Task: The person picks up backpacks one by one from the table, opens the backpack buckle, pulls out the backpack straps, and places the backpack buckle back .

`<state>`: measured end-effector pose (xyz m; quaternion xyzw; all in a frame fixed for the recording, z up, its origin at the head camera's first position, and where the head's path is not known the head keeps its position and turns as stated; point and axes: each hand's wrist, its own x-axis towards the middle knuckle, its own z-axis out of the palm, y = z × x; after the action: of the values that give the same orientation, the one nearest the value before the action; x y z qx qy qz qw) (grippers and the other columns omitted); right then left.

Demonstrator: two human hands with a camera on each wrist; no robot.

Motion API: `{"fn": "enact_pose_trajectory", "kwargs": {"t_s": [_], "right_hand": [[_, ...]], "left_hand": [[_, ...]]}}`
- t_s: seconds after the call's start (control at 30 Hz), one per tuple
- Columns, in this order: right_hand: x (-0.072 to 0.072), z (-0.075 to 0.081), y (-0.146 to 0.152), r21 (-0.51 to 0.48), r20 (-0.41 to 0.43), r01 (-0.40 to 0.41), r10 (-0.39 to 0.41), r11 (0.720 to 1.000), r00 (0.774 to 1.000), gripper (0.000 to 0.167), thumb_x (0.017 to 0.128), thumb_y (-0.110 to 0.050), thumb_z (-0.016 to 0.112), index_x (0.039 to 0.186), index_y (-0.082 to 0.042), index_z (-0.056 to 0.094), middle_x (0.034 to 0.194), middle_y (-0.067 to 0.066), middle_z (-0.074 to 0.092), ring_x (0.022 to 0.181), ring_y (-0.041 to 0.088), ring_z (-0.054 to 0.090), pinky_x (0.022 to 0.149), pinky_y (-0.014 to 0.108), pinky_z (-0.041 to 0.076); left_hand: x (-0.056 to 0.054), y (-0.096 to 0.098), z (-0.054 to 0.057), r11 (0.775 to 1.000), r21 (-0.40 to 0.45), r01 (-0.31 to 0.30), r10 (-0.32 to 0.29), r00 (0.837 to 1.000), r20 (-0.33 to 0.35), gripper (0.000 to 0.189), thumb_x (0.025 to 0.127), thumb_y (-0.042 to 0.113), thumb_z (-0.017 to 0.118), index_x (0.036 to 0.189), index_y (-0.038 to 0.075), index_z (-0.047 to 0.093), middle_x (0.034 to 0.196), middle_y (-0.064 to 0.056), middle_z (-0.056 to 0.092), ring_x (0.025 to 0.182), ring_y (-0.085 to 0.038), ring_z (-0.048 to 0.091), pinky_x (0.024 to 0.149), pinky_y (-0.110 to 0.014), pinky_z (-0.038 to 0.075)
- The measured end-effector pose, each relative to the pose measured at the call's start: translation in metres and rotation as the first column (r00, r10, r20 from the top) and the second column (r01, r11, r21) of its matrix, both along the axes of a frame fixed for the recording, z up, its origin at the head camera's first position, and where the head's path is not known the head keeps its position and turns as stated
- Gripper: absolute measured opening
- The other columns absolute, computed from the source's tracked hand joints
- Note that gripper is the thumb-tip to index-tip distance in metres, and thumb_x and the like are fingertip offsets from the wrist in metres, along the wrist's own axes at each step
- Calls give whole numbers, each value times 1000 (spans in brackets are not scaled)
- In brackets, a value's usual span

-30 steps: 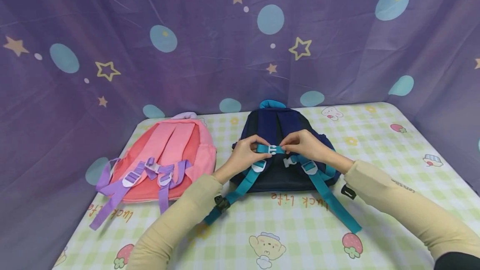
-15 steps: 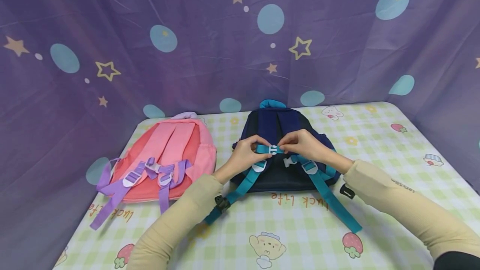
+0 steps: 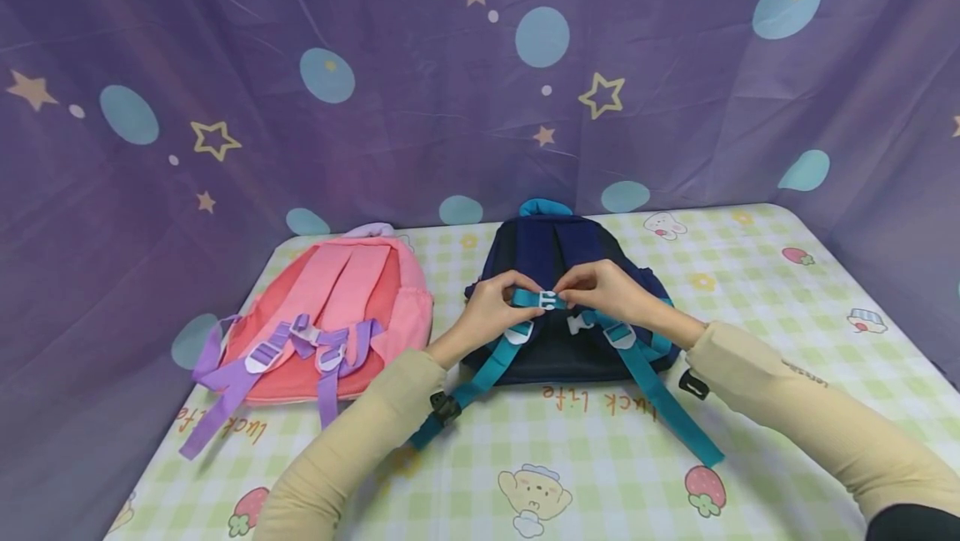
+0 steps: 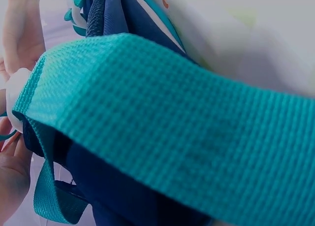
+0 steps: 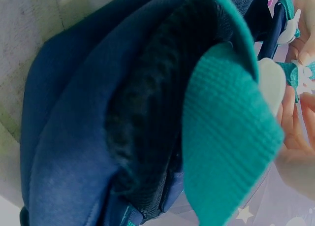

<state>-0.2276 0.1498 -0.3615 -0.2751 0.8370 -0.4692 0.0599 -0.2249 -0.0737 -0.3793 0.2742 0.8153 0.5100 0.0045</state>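
A navy and black backpack (image 3: 525,358) lies with its shoulder straps facing up. Above its middle, both hands work at a white side-release buckle (image 3: 547,300) on a short teal strap (image 3: 524,298). My left hand (image 3: 491,304) pinches this strap on the buckle's left side, thumb below and index finger above. On the other side my right hand (image 3: 603,291) pinches the strap close to the buckle. A second white buckle piece (image 3: 578,324) hangs just below the right fingers. In the left wrist view, a wide teal webbing strap (image 4: 162,113) hides most of the work.
To the left lies a pink backpack (image 3: 352,274) with purple straps (image 3: 240,383). Teal strap tails (image 3: 675,416) trail toward the front of the checked tablecloth (image 3: 622,474). Black clips (image 3: 446,409) sit by each forearm. A purple curtain (image 3: 420,107) hangs behind the table.
The right fingertips have shifted slightly left, closer to the buckle, and the buckle has moved a hair to the right. Otherwise both hands and both backpacks keep their places.
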Motion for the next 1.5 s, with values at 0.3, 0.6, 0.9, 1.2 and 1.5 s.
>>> {"fn": "enact_pose_trajectory", "kwargs": {"t_s": [0.3, 0.6, 0.9, 1.2, 1.5], "right_hand": [[1, 1, -2, 33, 5, 17, -17, 999, 1000, 22, 97, -11, 59, 104, 5, 72, 94, 12, 71, 84, 34, 66, 71, 35, 53], [2, -1, -7, 33, 14, 16, -17, 999, 1000, 17, 95, -8, 62, 99, 5, 72, 92, 11, 71, 82, 33, 65, 70, 32, 51], [2, -1, -8, 44, -10, 30, -30, 999, 1000, 17, 95, -8, 62, 99, 4, 72, 92, 11, 70, 81, 32, 65, 68, 32, 50], [4, 0, -9, 70, -38, 40, -37, 997, 999, 15, 95, -6, 61, 97, 4, 72, 88, 9, 69, 75, 28, 62, 66, 31, 49], [6, 1, -10, 77, -49, 40, -36, 996, 998, 14, 95, -6, 62, 96, 3, 72, 88, 9, 69, 76, 27, 62, 67, 32, 50]], "left_hand": [[1, 1, -1, 1000, -13, -2, 2, 1000, -22, 22, 83, 1, 76, 103, 2, 67, 100, -12, 67, 71, -15, 65, 62, -24, 53], [2, 1, 0, 999, -32, -3, 2, 999, -41, 20, 85, 1, 74, 103, 3, 67, 98, -11, 67, 66, -9, 60, 60, -22, 51], [4, 0, 1, 998, -59, -14, 9, 996, -91, 17, 87, 1, 71, 104, 3, 68, 97, -11, 66, 57, -8, 47, 56, -22, 44], [6, 2, 4, 993, -92, -68, 59, 993, -102, 11, 89, 2, 70, 100, 0, 70, 91, -11, 68, 56, -7, 41, 54, -21, 37], [6, 2, 5, 994, -83, -71, 63, 994, -93, 6, 88, 3, 71, 93, -1, 69, 98, -13, 70, 73, -18, 62, 59, -20, 46]]}}
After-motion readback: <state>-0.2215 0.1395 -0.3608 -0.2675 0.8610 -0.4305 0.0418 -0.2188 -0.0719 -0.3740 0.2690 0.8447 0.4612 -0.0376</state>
